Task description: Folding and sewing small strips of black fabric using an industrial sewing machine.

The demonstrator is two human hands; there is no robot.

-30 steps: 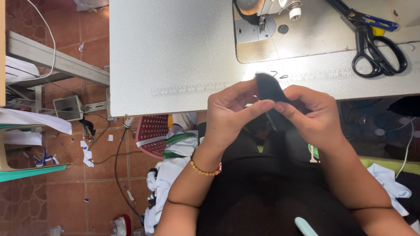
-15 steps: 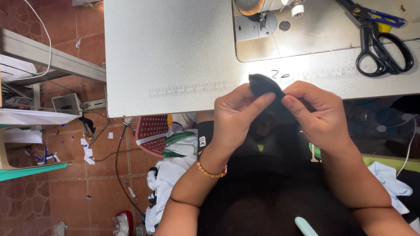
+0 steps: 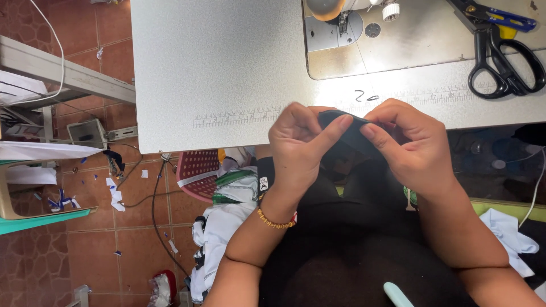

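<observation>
the dark cloth piece [image 3: 347, 133] looks soft and matt. the surface [image 3: 216, 62] is speckled grey laminate, smooth, faintly shiny. the scissors [image 3: 503, 62] have glossy black plastic handles. the sewing machine bed [image 3: 398, 45] is smooth metal. the floor [image 3: 40, 244] is reddish tile.

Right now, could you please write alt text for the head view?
Two hands, left hand and right hand, pinch a dark cloth at a grey sewing table's edge. Black scissors lie beside the sewing machine.
</observation>
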